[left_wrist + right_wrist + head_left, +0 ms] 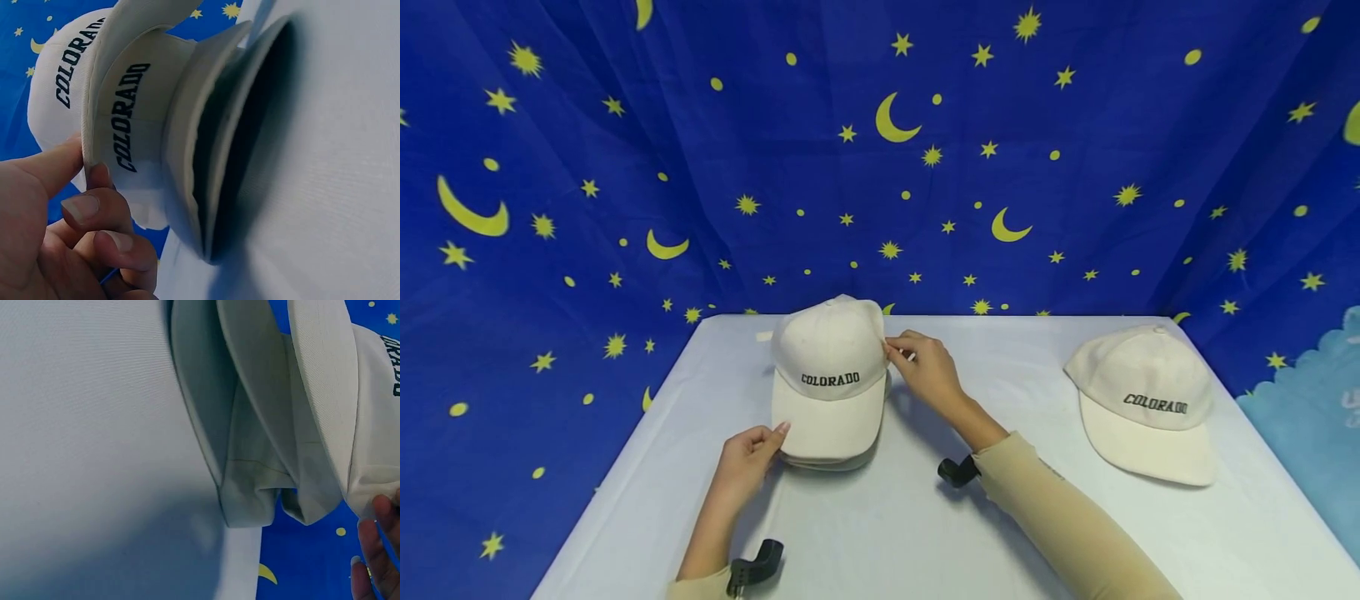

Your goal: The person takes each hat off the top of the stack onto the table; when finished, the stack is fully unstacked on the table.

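A cream baseball cap (829,346) lettered COLORADO sits uppermost on a stack at the table's left-centre, brim facing me. My left hand (745,462) pinches the left edge of its brim between thumb and fingers. At the right side of its crown, my right hand (931,371) pinches the lower edge. Under it, the left wrist view shows another COLORADO cap (134,106) and further brims, with a gap beneath the raised top brim. Stacked lower caps (250,503) also show in the right wrist view, where the right fingers (369,540) are partly cut off.
Another cream COLORADO cap (1138,375) lies apart on the right of the white-covered table (880,542). A blue cloth (820,167) with yellow moons and stars hangs behind and beside the table. A small pale strip (764,337) is near the back left.
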### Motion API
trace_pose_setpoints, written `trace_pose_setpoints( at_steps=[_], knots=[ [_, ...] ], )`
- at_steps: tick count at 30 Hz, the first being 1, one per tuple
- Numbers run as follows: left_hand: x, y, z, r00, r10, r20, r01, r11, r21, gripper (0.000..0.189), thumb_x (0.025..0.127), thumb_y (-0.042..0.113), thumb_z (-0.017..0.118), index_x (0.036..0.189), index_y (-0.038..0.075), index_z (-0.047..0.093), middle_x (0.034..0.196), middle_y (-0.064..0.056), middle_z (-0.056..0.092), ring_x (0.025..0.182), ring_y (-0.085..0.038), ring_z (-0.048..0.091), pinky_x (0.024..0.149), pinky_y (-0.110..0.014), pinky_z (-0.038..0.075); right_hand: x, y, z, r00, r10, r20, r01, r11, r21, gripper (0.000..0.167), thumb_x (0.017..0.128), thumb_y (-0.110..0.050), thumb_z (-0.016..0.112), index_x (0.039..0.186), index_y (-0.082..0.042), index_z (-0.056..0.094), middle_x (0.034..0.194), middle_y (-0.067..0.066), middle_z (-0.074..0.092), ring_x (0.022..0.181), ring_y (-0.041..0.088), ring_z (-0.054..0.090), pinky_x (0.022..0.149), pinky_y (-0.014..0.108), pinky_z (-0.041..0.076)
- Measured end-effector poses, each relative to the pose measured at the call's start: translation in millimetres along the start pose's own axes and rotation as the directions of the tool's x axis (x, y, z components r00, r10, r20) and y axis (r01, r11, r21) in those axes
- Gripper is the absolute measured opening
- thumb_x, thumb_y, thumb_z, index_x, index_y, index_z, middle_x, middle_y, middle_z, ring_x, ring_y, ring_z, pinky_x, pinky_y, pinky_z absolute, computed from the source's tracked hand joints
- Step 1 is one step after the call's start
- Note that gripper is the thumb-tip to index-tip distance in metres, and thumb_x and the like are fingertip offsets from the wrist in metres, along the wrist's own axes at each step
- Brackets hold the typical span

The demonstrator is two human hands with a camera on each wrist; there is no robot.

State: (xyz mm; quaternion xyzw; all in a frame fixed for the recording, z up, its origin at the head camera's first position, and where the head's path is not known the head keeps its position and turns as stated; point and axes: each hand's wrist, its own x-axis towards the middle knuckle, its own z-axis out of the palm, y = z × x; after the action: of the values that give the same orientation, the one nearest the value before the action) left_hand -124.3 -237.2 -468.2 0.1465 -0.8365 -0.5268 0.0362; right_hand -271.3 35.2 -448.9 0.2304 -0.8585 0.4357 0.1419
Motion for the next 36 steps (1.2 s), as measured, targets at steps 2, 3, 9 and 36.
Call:
trace_pose_setpoints(
  at_steps=[2,3,9,36],
  knots=[
    [-1.2,2.3,-0.4,1.0,-0.002,0.0,0.002,1.0,-0.01,0.047,0.1,0.04,0.067,0.069,0.006,0.054,0.054,0.005,0.041,0.048,-0.01,0.035,0.045,-0.026,0.031,0.3,-1.7,-2.8,1.0,-0.011,-0.006,0.011,1.0,0.002,0.021,0.101,-0.028,0.068,0.113,-0.015,0.08,0.087,-0.009,0.071,0.078,0.01,0.065,0.069,0.031,0.054],
    [-1.7,3.3,-0.4,1.0,-0.003,-0.002,0.003,1.0,-0.006,0.048,0.1,0.04,0.067,0.069,0.006,0.055,0.054,0.005,0.041,0.049,-0.01,0.035,0.045,-0.026,0.031,0.4,-2.5,-4.2,1.0,-0.014,-0.009,0.014,1.0,0.001,0.021,0.101,-0.028,0.068,0.113,-0.015,0.08,0.087,-0.009,0.071,0.078,0.01,0.065,0.069,0.031,0.054],
    [-5.2,7.9,0.6,1.0,0.018,-0.007,-0.018,1.0,-0.021,0.048,0.098,0.036,0.07,0.07,-0.001,0.061,0.053,0.005,0.043,0.048,-0.01,0.035,0.045,-0.025,0.03,0.0,-6.0,-13.1,0.999,-0.044,-0.014,0.044,0.999,-0.009,0.021,0.101,-0.027,0.067,0.113,-0.016,0.08,0.087,-0.009,0.071,0.078,0.011,0.065,0.069,0.032,0.054],
    [-15.4,36.3,9.8,0.99,0.067,0.124,-0.058,0.996,-0.074,0.042,0.096,0.029,0.073,0.074,-0.007,0.069,0.051,0.0,0.047,0.048,-0.01,0.037,0.048,-0.024,0.033,-3.0,-2.5,-48.5,0.996,-0.044,-0.082,0.046,0.999,0.024,0.02,0.101,-0.027,0.067,0.109,-0.014,0.08,0.09,-0.007,0.072,0.08,0.011,0.065,0.075,0.039,0.056]
  ],
)
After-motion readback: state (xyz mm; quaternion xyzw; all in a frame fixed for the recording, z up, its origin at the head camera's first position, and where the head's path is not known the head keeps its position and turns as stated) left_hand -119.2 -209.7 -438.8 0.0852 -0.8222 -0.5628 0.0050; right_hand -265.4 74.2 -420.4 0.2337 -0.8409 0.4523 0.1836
